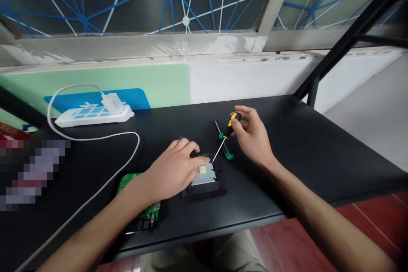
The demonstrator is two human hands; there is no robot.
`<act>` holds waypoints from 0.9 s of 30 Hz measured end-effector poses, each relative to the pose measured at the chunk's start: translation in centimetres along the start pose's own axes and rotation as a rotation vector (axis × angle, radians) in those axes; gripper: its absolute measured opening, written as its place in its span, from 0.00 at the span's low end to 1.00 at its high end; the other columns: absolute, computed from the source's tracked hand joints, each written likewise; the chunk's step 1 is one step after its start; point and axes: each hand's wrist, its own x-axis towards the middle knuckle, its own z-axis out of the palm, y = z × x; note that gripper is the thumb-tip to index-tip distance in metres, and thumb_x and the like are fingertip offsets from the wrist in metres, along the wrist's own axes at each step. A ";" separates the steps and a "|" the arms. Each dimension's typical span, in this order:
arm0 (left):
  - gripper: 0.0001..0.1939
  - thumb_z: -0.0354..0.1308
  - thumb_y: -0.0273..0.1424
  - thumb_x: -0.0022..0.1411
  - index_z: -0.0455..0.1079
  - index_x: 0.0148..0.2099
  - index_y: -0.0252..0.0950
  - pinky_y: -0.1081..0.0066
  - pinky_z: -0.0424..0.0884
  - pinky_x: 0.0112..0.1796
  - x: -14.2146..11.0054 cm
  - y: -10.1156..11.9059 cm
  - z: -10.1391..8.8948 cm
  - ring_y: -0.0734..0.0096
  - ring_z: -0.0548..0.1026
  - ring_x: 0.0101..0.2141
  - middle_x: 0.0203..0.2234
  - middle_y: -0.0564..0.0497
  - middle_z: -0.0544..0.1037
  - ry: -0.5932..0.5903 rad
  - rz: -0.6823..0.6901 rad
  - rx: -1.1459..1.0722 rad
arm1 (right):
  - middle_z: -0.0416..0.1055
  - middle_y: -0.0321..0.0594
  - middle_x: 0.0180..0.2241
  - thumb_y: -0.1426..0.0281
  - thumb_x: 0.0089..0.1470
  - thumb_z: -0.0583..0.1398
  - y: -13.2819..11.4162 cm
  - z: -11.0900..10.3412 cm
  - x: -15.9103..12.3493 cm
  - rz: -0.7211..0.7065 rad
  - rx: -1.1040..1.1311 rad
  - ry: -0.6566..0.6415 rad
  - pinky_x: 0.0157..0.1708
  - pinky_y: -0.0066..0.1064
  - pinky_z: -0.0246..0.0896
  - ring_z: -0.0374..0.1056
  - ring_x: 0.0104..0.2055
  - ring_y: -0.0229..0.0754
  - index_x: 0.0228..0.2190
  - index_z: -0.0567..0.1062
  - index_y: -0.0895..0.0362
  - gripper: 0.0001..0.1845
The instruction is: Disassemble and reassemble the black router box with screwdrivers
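My right hand (pixel 251 134) is closed round the yellow and black handle of a screwdriver (pixel 231 125). Its shaft slants down to the left, the tip at the upper right corner of a silver metal plate (pixel 207 177). That plate lies in a black plastic housing (pixel 204 195) and carries a small pale yellow square pad (pixel 202 169). Over the housing's left side rests my left hand (pixel 174 170), fingers apart, its index finger stretched to the plate's corner beside the tip. Whether a screw sits under the tip is too small to tell.
A green-handled screwdriver (pixel 228 153) lies behind the housing. Partly under my left forearm is a green circuit board (pixel 154 212) in a black case. A power strip (pixel 92 115) with a white plug-in charger (pixel 112 103) stands at the back left; its white cable (pixel 105 137) curves across the black table (pixel 287 148).
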 end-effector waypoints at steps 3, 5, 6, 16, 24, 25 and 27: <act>0.20 0.52 0.24 0.71 0.76 0.58 0.47 0.56 0.65 0.51 0.1 -0.2 0.4 0.56 0.68 0.50 0.49 0.46 0.73 0.010 -0.009 -0.019 | 0.75 0.44 0.49 0.63 0.61 0.60 0.0 0.0 0.0 -0.005 -0.001 0.005 0.33 0.39 0.73 0.73 0.34 0.39 0.54 0.69 0.51 0.20; 0.20 0.53 0.24 0.71 0.77 0.57 0.48 0.56 0.65 0.51 0.2 -0.3 0.6 0.55 0.68 0.51 0.50 0.47 0.73 0.029 -0.004 -0.011 | 0.74 0.44 0.49 0.63 0.61 0.61 0.0 0.0 0.0 -0.009 -0.001 0.009 0.33 0.39 0.73 0.73 0.34 0.39 0.54 0.69 0.51 0.20; 0.20 0.54 0.24 0.71 0.77 0.57 0.48 0.55 0.66 0.52 0.2 -0.3 0.7 0.55 0.69 0.51 0.50 0.47 0.73 0.039 0.002 -0.001 | 0.74 0.44 0.49 0.63 0.60 0.61 -0.1 0.0 0.0 -0.010 -0.001 0.011 0.33 0.39 0.73 0.73 0.34 0.39 0.54 0.69 0.51 0.20; 0.17 0.57 0.24 0.69 0.78 0.56 0.44 0.56 0.68 0.48 0.3 -0.2 0.9 0.55 0.71 0.48 0.47 0.46 0.75 0.071 0.062 0.073 | 0.74 0.44 0.49 0.65 0.60 0.61 0.0 0.1 0.2 -0.025 -0.002 0.023 0.32 0.38 0.73 0.73 0.34 0.39 0.54 0.69 0.52 0.20; 0.17 0.57 0.25 0.70 0.78 0.56 0.44 0.56 0.70 0.48 0.2 0.0 0.8 0.56 0.71 0.48 0.47 0.46 0.75 0.061 0.050 0.088 | 0.74 0.43 0.48 0.64 0.61 0.61 0.1 0.0 0.2 -0.040 0.000 0.027 0.33 0.39 0.74 0.74 0.35 0.39 0.53 0.69 0.51 0.19; 0.17 0.57 0.25 0.70 0.78 0.56 0.45 0.56 0.70 0.48 0.2 0.0 0.8 0.56 0.71 0.48 0.47 0.46 0.75 0.060 0.049 0.094 | 0.74 0.43 0.48 0.64 0.61 0.61 0.1 0.0 0.2 -0.041 0.000 0.028 0.34 0.39 0.74 0.74 0.35 0.40 0.53 0.69 0.51 0.19; 0.17 0.57 0.25 0.70 0.78 0.56 0.45 0.56 0.70 0.49 0.2 0.0 0.8 0.55 0.72 0.48 0.46 0.47 0.75 0.061 0.047 0.114 | 0.74 0.42 0.48 0.64 0.61 0.61 0.2 0.0 0.2 -0.043 0.003 0.030 0.34 0.39 0.74 0.74 0.35 0.40 0.53 0.69 0.51 0.19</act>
